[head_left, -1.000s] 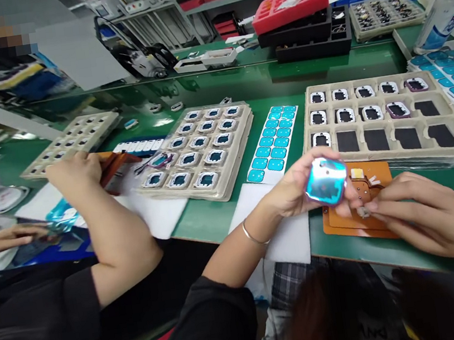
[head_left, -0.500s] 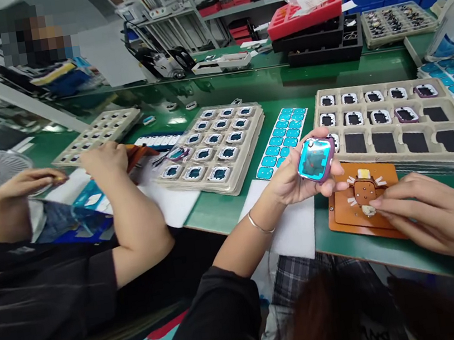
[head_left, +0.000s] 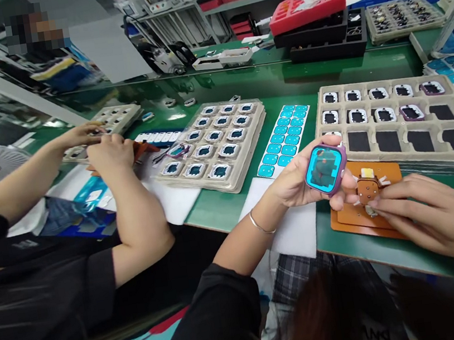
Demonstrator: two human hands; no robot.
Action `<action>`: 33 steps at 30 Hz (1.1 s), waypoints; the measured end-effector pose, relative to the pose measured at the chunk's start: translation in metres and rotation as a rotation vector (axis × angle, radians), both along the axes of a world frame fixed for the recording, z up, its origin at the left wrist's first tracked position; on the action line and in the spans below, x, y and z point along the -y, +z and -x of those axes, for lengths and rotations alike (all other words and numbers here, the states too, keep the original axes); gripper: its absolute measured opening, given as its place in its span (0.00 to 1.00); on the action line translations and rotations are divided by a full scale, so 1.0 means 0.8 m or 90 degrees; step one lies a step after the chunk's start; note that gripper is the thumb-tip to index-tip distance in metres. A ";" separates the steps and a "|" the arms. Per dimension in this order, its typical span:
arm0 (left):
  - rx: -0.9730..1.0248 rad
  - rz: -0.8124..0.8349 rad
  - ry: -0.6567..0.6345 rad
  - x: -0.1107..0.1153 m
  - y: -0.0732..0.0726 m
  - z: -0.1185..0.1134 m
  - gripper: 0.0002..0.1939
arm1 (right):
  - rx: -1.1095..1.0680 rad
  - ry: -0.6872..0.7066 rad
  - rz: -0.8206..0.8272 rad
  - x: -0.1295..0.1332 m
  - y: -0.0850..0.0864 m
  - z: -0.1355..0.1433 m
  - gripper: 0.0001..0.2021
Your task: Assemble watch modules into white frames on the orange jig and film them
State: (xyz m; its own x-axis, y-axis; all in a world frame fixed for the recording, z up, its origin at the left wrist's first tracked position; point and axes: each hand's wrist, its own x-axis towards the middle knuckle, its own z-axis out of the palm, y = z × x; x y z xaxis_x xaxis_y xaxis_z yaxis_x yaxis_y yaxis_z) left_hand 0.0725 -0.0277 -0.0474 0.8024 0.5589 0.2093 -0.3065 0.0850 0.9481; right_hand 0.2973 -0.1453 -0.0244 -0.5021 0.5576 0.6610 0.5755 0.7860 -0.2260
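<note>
The left hand [head_left: 302,182] is clamped on a purple-framed watch case [head_left: 326,170] above the desk's [head_left: 211,212] near edge; whether the right hand [head_left: 431,214] pinches the orange fixture's [head_left: 368,189] pale tab [head_left: 370,210], I cannot tell.

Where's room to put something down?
Green table is bare between the white sheets, before the middle tray, and thinly between that tray and the blue stickers. Crowded: the orange plate, with left hand, right hand and right tray close by.

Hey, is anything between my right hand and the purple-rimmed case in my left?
Yes: fingertips of your left hand curl round the purple-rimmed case on the side facing your right hand, and the brown block on the orange plate shows between the hands. Relative heights are hard to judge.
</note>
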 end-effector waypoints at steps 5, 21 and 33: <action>-0.011 -0.126 0.056 -0.011 0.010 0.009 0.40 | 0.008 -0.006 0.003 0.000 0.001 0.000 0.11; -0.868 -0.508 0.452 -0.097 0.003 0.038 0.15 | 0.034 0.029 -0.012 -0.002 -0.003 -0.002 0.11; -0.934 -0.490 0.328 -0.099 0.003 0.056 0.40 | 0.059 0.036 0.015 -0.005 -0.004 0.000 0.11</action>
State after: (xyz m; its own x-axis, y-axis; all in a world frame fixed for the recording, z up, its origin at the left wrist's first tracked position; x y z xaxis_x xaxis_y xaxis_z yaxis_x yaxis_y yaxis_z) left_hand 0.0279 0.0513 -0.0447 0.3391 0.9285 -0.1514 0.9284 -0.3044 0.2129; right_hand 0.2976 -0.1414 -0.0277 -0.5909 0.5416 0.5979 0.5499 0.8127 -0.1928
